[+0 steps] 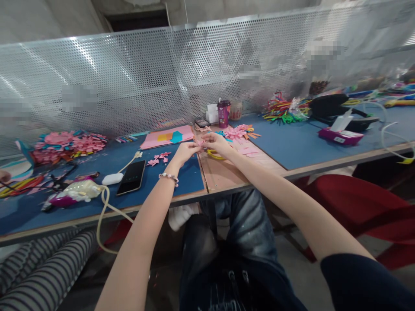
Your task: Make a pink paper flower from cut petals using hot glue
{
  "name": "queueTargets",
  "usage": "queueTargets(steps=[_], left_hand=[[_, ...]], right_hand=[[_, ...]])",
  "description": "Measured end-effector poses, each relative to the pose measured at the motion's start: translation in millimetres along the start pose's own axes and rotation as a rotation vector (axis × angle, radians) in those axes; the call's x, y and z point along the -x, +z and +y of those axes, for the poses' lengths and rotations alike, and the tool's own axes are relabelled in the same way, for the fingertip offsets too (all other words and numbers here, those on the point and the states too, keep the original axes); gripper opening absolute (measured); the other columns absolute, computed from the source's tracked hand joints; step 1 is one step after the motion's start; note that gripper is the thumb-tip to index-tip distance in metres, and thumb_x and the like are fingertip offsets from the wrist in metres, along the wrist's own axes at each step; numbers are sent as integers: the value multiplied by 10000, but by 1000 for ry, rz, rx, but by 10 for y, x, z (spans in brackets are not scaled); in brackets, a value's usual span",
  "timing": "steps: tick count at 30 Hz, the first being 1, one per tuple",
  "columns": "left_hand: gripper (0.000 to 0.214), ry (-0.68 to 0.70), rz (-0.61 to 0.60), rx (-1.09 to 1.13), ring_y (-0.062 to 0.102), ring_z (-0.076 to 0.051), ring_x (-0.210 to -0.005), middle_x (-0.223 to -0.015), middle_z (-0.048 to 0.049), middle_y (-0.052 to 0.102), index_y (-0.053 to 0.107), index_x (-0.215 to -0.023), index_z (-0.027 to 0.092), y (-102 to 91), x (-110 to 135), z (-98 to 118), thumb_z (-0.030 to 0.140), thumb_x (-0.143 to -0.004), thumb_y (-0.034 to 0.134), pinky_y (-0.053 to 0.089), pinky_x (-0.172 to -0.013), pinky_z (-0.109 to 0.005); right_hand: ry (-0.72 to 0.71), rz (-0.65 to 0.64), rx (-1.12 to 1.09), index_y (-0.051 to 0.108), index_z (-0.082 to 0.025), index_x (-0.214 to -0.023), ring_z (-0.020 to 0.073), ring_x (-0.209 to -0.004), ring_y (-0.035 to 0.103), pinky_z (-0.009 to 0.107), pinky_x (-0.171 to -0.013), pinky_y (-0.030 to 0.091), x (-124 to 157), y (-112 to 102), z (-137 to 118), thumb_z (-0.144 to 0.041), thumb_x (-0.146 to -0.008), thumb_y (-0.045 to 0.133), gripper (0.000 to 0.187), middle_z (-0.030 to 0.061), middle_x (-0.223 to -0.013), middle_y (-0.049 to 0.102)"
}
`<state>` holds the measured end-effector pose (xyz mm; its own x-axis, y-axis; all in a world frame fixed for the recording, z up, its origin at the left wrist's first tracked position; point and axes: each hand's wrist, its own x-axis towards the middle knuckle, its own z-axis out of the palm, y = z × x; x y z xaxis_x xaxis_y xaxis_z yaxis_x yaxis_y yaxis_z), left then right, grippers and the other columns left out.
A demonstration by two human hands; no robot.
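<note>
Above the middle of the table, my left hand (187,153) and my right hand (218,143) meet with fingertips pinched on a small pink flower-like piece (200,143). Its material is too small to make out. Yellow strips (214,154) lie just under my right hand. To the left of my left hand are several small pink cut pieces (158,159). Behind the hands rest pink sheets (152,139) with yellow and blue pieces on top. A pile of pink fringed pieces (239,131) sits beyond my right hand.
A phone (131,178) and a hot glue gun (73,192) with a looping cord lie on the left. A purple cup (223,113) stands at the back. To the right are a tissue pack (341,135) and a black case (333,114). Another person's hand (4,176) shows far left.
</note>
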<state>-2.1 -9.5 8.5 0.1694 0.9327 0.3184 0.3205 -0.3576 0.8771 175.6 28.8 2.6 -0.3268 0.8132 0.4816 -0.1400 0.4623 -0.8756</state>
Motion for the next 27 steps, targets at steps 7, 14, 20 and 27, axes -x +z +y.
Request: queueTargets(steps=[7, 14, 20, 27], left_hand=[[232, 4, 18, 2, 641, -207, -768, -836, -90, 747, 751, -826, 151, -10, -20, -20, 359, -742, 692, 402, -615, -281], [240, -28, 16, 29, 670, -232, -845, -890, -99, 751, 741, -854, 156, -14, -22, -19, 362, -756, 670, 422, -624, -280], [245, -40, -2, 28, 673, -231, -856, -894, -100, 753, 733, -859, 150, -2, -8, -5, 366, -766, 666, 429, -640, -283], [247, -8, -28, 19, 674, -224, -859, -891, -98, 755, 733, -881, 145, -11, -31, -44, 357, -786, 648, 415, -613, -269]], right_hand=[[16, -25, 16, 667, -160, -943, 134, -712, 623, 246, -644, 509, 0, -4, 24, -300, -669, 768, 324, 19, -813, 695], [44, -78, 64, 710, -138, -810, 116, -630, 597, 214, -568, 453, 15, -27, 43, -437, -695, 753, 324, 30, -740, 704], [71, -51, 83, 710, -134, -818, 105, -596, 569, 202, -514, 412, 29, -23, 9, -446, -684, 751, 342, 23, -716, 689], [65, -20, 87, 706, -123, -795, 121, -652, 577, 235, -601, 449, 32, -18, -32, -422, -647, 763, 339, 28, -735, 687]])
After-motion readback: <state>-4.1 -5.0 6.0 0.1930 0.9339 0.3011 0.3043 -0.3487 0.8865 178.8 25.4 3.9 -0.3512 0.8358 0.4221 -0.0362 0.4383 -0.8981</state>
